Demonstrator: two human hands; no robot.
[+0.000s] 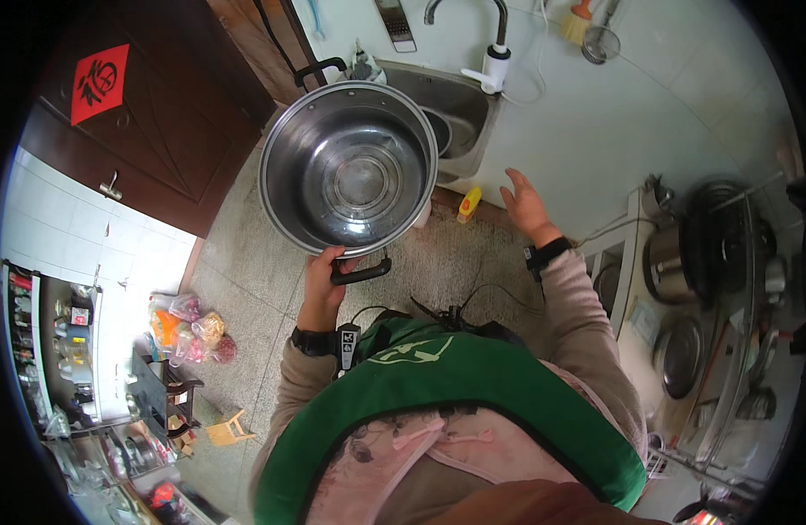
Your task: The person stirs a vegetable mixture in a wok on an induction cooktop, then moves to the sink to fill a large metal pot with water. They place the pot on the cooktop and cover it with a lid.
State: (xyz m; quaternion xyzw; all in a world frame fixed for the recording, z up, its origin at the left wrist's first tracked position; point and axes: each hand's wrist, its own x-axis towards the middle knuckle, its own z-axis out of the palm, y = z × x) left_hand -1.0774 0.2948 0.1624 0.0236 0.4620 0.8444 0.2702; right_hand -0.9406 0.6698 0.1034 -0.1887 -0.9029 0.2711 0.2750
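Observation:
A large stainless steel pot with two black handles is held up before me, its inside facing me. My left hand grips the pot at its near handle and rim. Nothing but a little shiny wetness or glare shows on the pot's bottom. My right hand is raised to the right of the pot, away from it, with fingers apart and nothing held. Behind the pot, partly hidden by it, is a steel sink, with a dark-rimmed round vessel inside.
A white faucet stands at the sink. On the floor below is a yellow bottle. To the right, a counter carries a big pot and a round lid. Plastic bags lie at left, near a small wooden stool.

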